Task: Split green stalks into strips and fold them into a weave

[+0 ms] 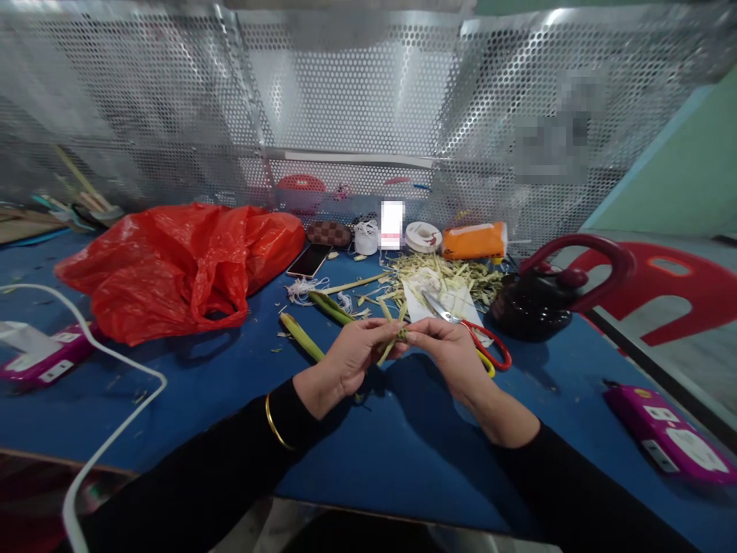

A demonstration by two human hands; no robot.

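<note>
My left hand [348,361] and my right hand [446,349] meet over the blue table [403,453], both pinching a small folded piece of green leaf strip [399,336] between their fingertips. Loose ends of the strip stick out up and down from the pinch. Green leaf strips [319,322] lie just left of my left hand. Red-and-yellow handled scissors [477,338] rest on a white sheet right behind my right hand. A pile of pale leaf trimmings [449,273] lies beyond.
A red plastic bag [184,261] lies at the left, a phone [309,260] beside it. A dark kettle with a red handle [541,296] stands at right. Purple power strips [671,438] [46,357] and a white cable [115,369] flank me. Perforated metal screen [357,107] behind.
</note>
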